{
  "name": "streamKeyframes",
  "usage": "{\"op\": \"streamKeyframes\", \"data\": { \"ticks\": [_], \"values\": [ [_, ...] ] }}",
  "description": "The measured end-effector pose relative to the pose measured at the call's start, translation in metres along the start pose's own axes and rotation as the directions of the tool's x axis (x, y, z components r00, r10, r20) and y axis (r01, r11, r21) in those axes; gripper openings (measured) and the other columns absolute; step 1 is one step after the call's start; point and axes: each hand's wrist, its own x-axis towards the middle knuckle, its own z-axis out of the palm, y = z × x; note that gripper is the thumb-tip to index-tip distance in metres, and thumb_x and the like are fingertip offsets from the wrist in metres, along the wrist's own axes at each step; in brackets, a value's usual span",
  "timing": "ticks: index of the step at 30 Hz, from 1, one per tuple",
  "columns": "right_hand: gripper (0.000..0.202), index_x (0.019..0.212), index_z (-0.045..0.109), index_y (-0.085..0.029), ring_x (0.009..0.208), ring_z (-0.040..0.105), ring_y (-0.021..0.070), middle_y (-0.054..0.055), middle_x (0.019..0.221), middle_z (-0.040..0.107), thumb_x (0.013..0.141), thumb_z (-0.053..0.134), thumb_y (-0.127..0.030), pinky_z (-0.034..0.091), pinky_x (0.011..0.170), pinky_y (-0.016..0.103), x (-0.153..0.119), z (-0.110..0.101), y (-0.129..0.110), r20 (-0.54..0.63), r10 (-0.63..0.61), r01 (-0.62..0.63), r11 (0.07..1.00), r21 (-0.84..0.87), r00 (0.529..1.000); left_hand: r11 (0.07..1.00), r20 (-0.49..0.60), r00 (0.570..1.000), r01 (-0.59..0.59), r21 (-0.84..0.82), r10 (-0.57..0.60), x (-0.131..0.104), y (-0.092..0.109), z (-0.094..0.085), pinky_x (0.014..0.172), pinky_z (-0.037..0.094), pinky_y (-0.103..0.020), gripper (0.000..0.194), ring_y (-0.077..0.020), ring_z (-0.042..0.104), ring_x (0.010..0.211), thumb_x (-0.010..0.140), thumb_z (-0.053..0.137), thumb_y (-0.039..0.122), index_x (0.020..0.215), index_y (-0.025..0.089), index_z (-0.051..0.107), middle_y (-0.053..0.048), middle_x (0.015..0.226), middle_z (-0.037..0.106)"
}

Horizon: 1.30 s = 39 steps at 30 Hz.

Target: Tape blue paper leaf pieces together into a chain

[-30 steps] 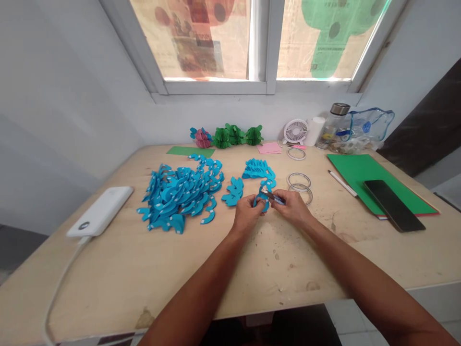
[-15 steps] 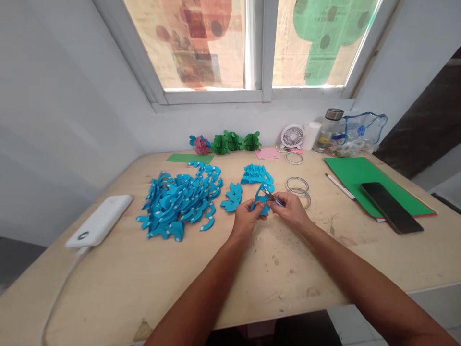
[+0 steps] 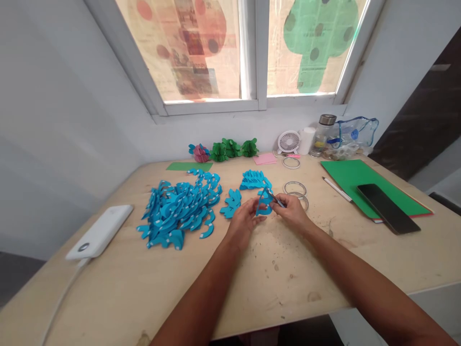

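Note:
In the head view a curved blue paper piece (image 3: 264, 208) is up between my two hands, above the table. My left hand (image 3: 246, 217) pinches it by its left side; the hidden fingertips make the exact grip hard to see. From the right, my right hand (image 3: 292, 210) grips slim dark tweezers (image 3: 278, 201), their tips against the upper part of the paper. A small fanned blue paper cluster (image 3: 231, 203) lies just left of my left hand. Behind my hands sits a row of folded blue pieces (image 3: 255, 179). Further left is a large pile of blue paper pieces (image 3: 180, 204) with white squares on them.
Tape rolls (image 3: 295, 188) lie beyond my right hand. At the right are green sheets (image 3: 349, 180), a black phone (image 3: 388, 207) and a white pen (image 3: 337, 189). A white power bank (image 3: 101, 230) lies left. A fan (image 3: 288, 142) and bottle (image 3: 323, 135) stand behind.
The view has tilted up slightly. The blue paper piece has turned between my hands and looks narrower, and my left fingers have loosened and shifted along it.

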Motion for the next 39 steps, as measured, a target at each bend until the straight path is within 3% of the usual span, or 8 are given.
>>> {"op": "streamKeyframes", "data": {
  "ticks": [5, 11, 17, 23, 30, 35, 39],
  "values": [
    [0.018, 0.062, 0.052, -0.016, 0.048, 0.033, 0.0079, -0.005, 0.051, 0.038, 0.072, 0.053, -0.032, 0.024, 0.046, 0.021, -0.001, 0.003, -0.001, 0.046, 0.014, -0.015, 1.000, 0.003, 0.999, 1.000, -0.070, 0.997, 0.017, 0.014, -0.016, 0.005, -0.011, -0.002, 0.063, 0.045, -0.024, 0.034, -0.0125, 0.058, 0.067, 0.057, 0.075, 0.036, 0.080, 0.013, 0.066, -0.005, 0.074, 0.064],
    [0.017, 0.065, 0.055, -0.016, 0.049, 0.035, 0.0079, -0.005, 0.053, 0.040, 0.072, 0.053, -0.031, 0.026, 0.047, 0.020, -0.002, 0.007, 0.000, 0.091, 0.004, -0.006, 1.000, 0.023, 0.996, 0.999, -0.120, 0.993, -0.019, 0.037, 0.024, 0.008, -0.017, -0.003, 0.056, 0.041, -0.021, 0.031, -0.0101, 0.054, 0.059, 0.051, 0.078, 0.032, 0.070, 0.013, 0.063, -0.001, 0.063, 0.060],
    [0.026, 0.075, 0.060, -0.015, 0.050, 0.039, 0.0095, -0.003, 0.054, 0.047, 0.076, 0.052, -0.040, 0.030, 0.047, 0.021, -0.002, 0.005, -0.003, 0.025, 0.022, -0.024, 0.996, 0.091, 0.999, 0.989, -0.172, 0.982, -0.060, 0.133, 0.083, 0.009, -0.017, -0.005, 0.052, 0.038, -0.021, 0.026, -0.0103, 0.053, 0.054, 0.053, 0.075, 0.034, 0.065, 0.015, 0.062, -0.001, 0.058, 0.059],
    [0.030, 0.068, 0.056, -0.016, 0.048, 0.034, 0.0089, -0.005, 0.051, 0.039, 0.074, 0.055, -0.045, 0.026, 0.046, 0.022, -0.002, 0.003, -0.007, 0.018, 0.028, -0.031, 0.986, 0.163, 0.999, 0.968, -0.105, 0.994, -0.012, 0.250, 0.039, 0.005, -0.017, -0.002, 0.047, 0.034, -0.020, 0.027, -0.0101, 0.051, 0.049, 0.055, 0.073, 0.038, 0.063, 0.014, 0.061, -0.001, 0.053, 0.059],
    [0.033, 0.063, 0.051, -0.017, 0.046, 0.031, 0.0083, -0.005, 0.049, 0.037, 0.075, 0.053, -0.048, 0.023, 0.044, 0.022, -0.002, 0.003, -0.004, -0.001, 0.070, -0.070, 0.987, 0.143, 0.998, 0.945, -0.112, 0.989, -0.054, 0.322, 0.095, 0.005, -0.013, -0.002, 0.047, 0.035, -0.021, 0.023, -0.0099, 0.049, 0.048, 0.059, 0.069, 0.036, 0.059, 0.014, 0.063, -0.001, 0.051, 0.058],
    [0.031, 0.068, 0.056, -0.016, 0.046, 0.034, 0.0092, -0.004, 0.050, 0.041, 0.075, 0.053, -0.046, 0.025, 0.045, 0.022, -0.002, -0.001, -0.010, -0.063, 0.081, -0.076, 0.994, 0.080, 0.995, 0.923, -0.142, 0.973, -0.120, 0.367, 0.183, 0.009, -0.008, -0.008, 0.051, 0.039, -0.022, 0.019, -0.0103, 0.051, 0.049, 0.059, 0.068, 0.030, 0.068, 0.013, 0.066, 0.001, 0.051, 0.057],
    [0.032, 0.071, 0.058, -0.015, 0.047, 0.034, 0.0094, -0.003, 0.051, 0.040, 0.074, 0.052, -0.046, 0.024, 0.045, 0.022, -0.001, -0.002, -0.006, -0.092, 0.058, -0.055, 0.998, 0.036, 0.994, 0.864, -0.232, 0.907, -0.218, 0.454, 0.351, 0.013, -0.001, -0.017, 0.049, 0.040, -0.021, 0.026, -0.0106, 0.052, 0.048, 0.062, 0.065, 0.028, 0.084, 0.014, 0.063, 0.005, 0.047, 0.053]
  ]
}}
